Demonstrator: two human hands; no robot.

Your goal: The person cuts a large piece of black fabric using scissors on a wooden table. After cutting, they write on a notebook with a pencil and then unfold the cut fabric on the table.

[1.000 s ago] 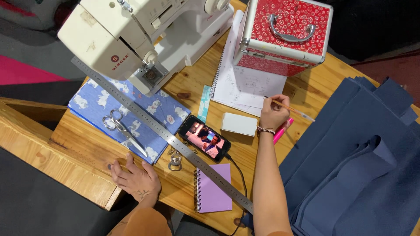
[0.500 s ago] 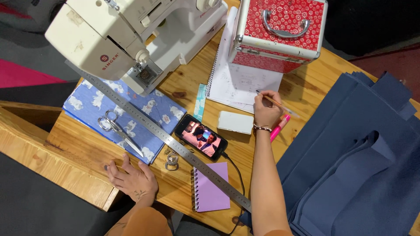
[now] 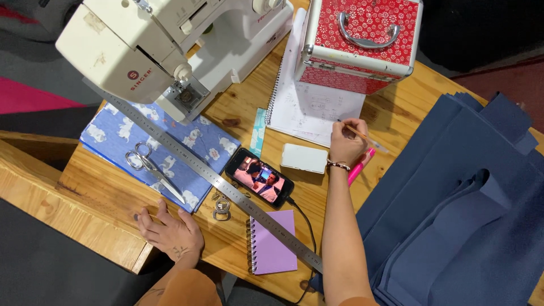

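Note:
My right hand [image 3: 347, 141] holds a thin pencil [image 3: 365, 136], its tip on the white page of an open spiral sketchbook [image 3: 314, 107] that lies partly under a red flowered case [image 3: 362, 39]. My left hand [image 3: 170, 232] rests flat on the wooden table [image 3: 102, 192], fingers spread, just below a pair of scissors [image 3: 150, 169] on blue printed fabric [image 3: 158, 147]. A long steel ruler [image 3: 209, 178] runs diagonally between the hands. A phone [image 3: 259, 177] with a lit screen and a small white box [image 3: 304, 158] lie left of my right wrist.
A white sewing machine [image 3: 153, 51] stands at the back left. Folded navy fabric [image 3: 464, 209] covers the right side. A small purple spiral notebook [image 3: 273, 242], metal clips [image 3: 221, 206], a pink marker [image 3: 360, 166] and a phone cable [image 3: 309, 238] lie near the front edge.
My right hand has shifted slightly toward the sketchbook page with the pencil. The left hand stays flat on the table. The view has moved a little.

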